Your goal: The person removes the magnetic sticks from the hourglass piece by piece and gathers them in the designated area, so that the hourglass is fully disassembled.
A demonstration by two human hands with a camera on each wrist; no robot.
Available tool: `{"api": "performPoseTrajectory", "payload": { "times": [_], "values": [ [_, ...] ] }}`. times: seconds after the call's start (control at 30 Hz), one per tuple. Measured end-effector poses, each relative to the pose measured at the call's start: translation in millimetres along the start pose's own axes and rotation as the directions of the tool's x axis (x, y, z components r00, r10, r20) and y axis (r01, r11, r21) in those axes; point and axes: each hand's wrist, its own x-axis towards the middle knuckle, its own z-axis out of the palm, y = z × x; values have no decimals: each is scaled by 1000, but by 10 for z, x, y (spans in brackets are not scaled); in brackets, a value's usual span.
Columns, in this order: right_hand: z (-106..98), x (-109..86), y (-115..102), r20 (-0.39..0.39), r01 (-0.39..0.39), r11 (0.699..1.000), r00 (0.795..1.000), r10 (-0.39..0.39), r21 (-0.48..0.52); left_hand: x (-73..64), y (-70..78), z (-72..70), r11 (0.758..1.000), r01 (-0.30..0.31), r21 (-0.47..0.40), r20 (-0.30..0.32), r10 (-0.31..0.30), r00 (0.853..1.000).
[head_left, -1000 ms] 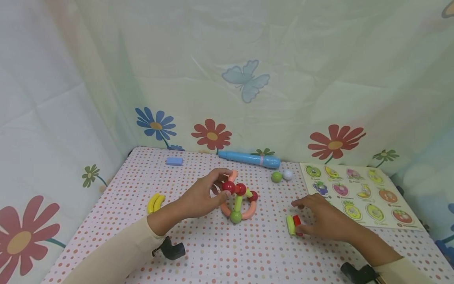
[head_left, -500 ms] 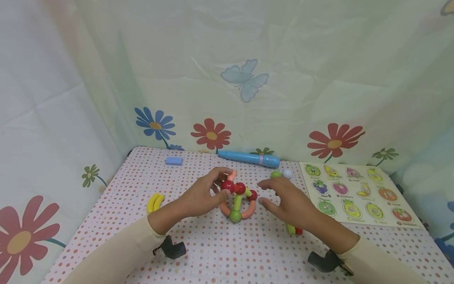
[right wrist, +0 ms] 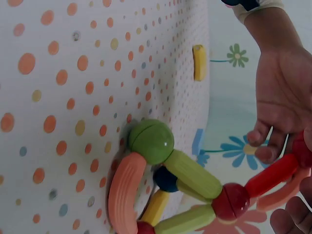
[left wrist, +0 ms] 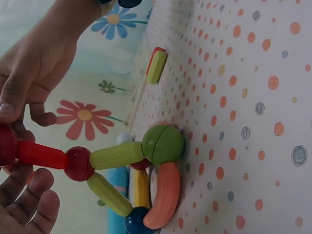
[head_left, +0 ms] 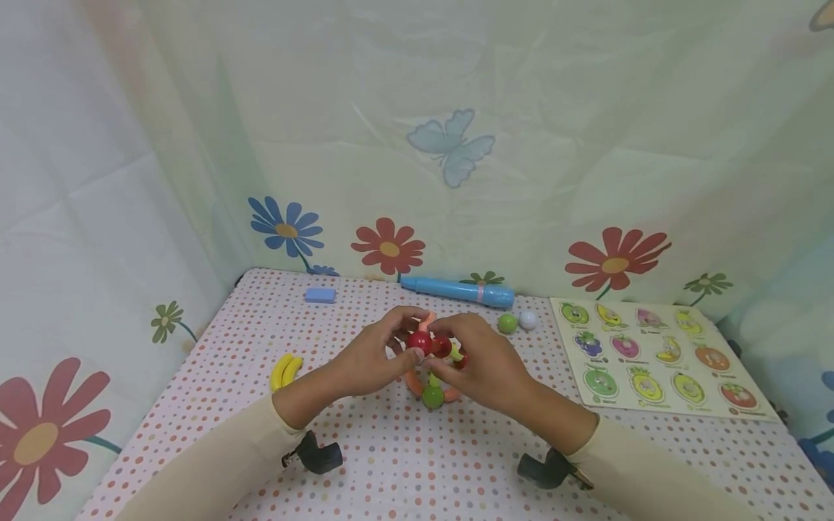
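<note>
A toy figure of coloured rods and balls stands on the dotted table. A green ball [head_left: 433, 396] forms its near corner, and a red ball [right wrist: 231, 201] sits at its peak. From that peak a red rod [left wrist: 43, 154] runs to another red ball [head_left: 419, 342], with a salmon curved piece beyond it. My left hand [head_left: 371, 358] holds the figure by this upper end, thumb at the ball. My right hand [head_left: 485, 362] has its thumb and fingers round the red rod and peak from the other side, partly hiding the figure in the head view.
Yellow bananas [head_left: 285, 373] and a blue block [head_left: 320, 295] lie to the left. At the back are a light-blue tube [head_left: 456, 290], a loose green ball [head_left: 507, 323] and a white ball [head_left: 528, 320]. A fruit picture board [head_left: 658, 362] lies right; loose rods [left wrist: 157, 66] lie near it.
My right hand has moved left from beside the loose green and red rods to the figure and closed its fingers there. The left hand keeps its hold.
</note>
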Motion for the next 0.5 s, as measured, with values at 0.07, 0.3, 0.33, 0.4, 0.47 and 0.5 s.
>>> {"api": "performPoseTrajectory", "payload": {
  "times": [0.07,0.3,0.33,0.4,0.47,0.5],
  "values": [
    [37,20,-18,-40,54,998,998,-54,-20,2,-12,-1,1000,-8,-4,5,8,1000],
    [117,44,-22,-123,128,986,982,-141,-107,46,-4,-17,996,-32,-78,41,35,999],
    [117,45,-22,-124,126,986,983,-139,-108,59,-1,-24,995,-42,-90,50,46,998],
    [115,44,-22,-127,125,987,982,-137,-98,89,2,-40,994,-69,-85,63,75,995],
    [112,44,-23,-129,125,988,982,-135,-87,118,-3,-61,994,-93,-57,68,97,993],
    [108,46,-26,-129,126,989,982,-135,-77,129,-5,-74,994,-98,-47,72,102,992]
  ]
}}
